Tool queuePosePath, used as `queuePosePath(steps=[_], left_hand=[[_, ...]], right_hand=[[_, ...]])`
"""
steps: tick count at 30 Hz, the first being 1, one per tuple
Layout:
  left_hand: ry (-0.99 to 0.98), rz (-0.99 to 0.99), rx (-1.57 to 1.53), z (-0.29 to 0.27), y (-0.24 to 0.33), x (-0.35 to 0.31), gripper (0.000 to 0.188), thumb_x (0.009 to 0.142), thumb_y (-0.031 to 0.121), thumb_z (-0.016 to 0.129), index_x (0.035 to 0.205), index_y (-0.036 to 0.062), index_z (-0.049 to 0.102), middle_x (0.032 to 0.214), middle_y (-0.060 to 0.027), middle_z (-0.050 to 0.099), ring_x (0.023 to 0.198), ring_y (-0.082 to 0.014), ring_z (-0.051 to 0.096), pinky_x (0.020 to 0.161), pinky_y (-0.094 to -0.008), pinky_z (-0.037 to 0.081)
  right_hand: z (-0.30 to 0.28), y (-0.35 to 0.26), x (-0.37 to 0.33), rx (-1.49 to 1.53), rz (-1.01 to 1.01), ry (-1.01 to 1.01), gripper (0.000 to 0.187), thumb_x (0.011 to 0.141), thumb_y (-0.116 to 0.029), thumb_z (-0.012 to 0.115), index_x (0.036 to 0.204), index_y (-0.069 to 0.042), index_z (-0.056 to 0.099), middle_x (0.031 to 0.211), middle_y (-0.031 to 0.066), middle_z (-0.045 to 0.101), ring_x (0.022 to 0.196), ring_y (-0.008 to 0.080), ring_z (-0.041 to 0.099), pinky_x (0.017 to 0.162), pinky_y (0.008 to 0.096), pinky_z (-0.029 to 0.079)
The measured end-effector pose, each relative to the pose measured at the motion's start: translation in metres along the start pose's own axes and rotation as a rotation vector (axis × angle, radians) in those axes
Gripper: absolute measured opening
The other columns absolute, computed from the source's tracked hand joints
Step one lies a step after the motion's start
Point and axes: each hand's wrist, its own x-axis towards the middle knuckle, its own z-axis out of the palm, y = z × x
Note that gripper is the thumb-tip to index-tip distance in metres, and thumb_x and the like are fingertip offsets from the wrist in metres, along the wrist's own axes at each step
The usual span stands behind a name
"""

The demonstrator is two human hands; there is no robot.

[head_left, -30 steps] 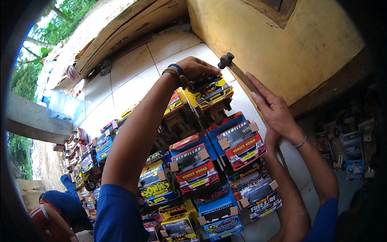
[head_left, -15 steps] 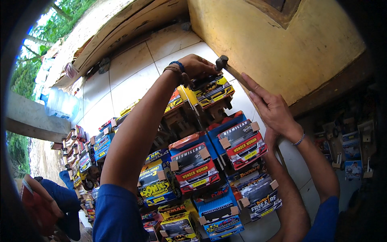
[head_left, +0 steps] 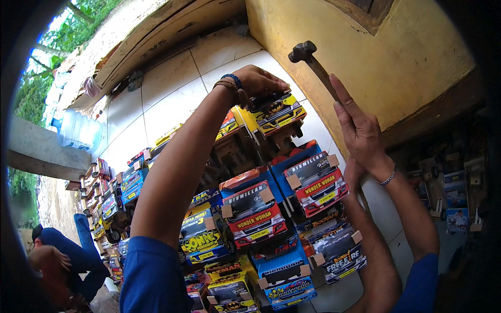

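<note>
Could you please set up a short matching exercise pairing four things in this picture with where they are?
Things:
1. hammer
2. yellow toy truck
3. water bottle
4. red-fronted toy truck

Places:
A. on the ledge at far left
B. raised in the right hand
C. under the left hand
D. middle of the stack

Pairs: 1-B, 2-C, 3-A, 4-D

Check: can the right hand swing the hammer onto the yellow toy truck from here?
Probably yes. The right hand holds the hammer raised above the yellow toy truck, with open air between them. But the left hand rests on the truck's top, so its fingers are close to the path.
</note>
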Motion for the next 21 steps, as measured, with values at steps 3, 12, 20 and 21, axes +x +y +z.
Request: queuePosePath(steps=[3,12,20,21], left_hand=[[0.054,-0.009,0.132,0.000,0.004,-0.004,0.042,0.080,0.036,0.083,0.108,0.0057,0.075,0.095,-0.0066,0.074,0.084,-0.0121,0.066,0.078,-0.0265,0.052],[0.056,0.008,0.089,-0.002,-0.005,0.006,0.043,0.081,0.036,0.083,0.106,0.0029,0.074,0.091,-0.0037,0.072,0.082,-0.0110,0.064,0.074,-0.0237,0.051],[0.392,0.362,0.191,-0.012,0.007,-0.068,0.053,0.094,0.048,0.065,0.128,0.0065,0.065,0.114,-0.0086,0.069,0.097,-0.0171,0.064,0.080,-0.0309,0.055],[0.381,0.428,0.114,-0.010,0.012,-0.102,0.051,0.093,0.046,0.066,0.124,0.0044,0.066,0.111,-0.0102,0.070,0.094,-0.0168,0.065,0.078,-0.0303,0.055]], right_hand=[[0.004,-0.001,0.001,-0.197,-0.100,-0.150,0.056,0.100,-0.015,0.053,0.151,-0.030,0.038,0.073,0.0145,0.064,0.057,0.0274,0.062,0.056,0.0406,0.051],[-0.001,-0.007,-0.003,-0.094,0.008,-0.092,0.054,0.099,-0.016,0.056,0.149,-0.029,0.043,0.066,0.0182,0.056,0.054,0.0291,0.058,0.057,0.0438,0.048],[-0.085,-0.058,-0.046,-0.042,0.308,-0.029,0.043,0.098,-0.016,0.057,0.140,-0.007,0.052,0.085,0.0221,0.068,0.070,0.0193,0.067,0.066,0.0372,0.052],[-0.103,-0.067,-0.059,-0.039,0.307,-0.036,0.042,0.097,-0.016,0.058,0.137,-0.006,0.054,0.090,0.0219,0.069,0.074,0.0194,0.068,0.068,0.0361,0.053]])
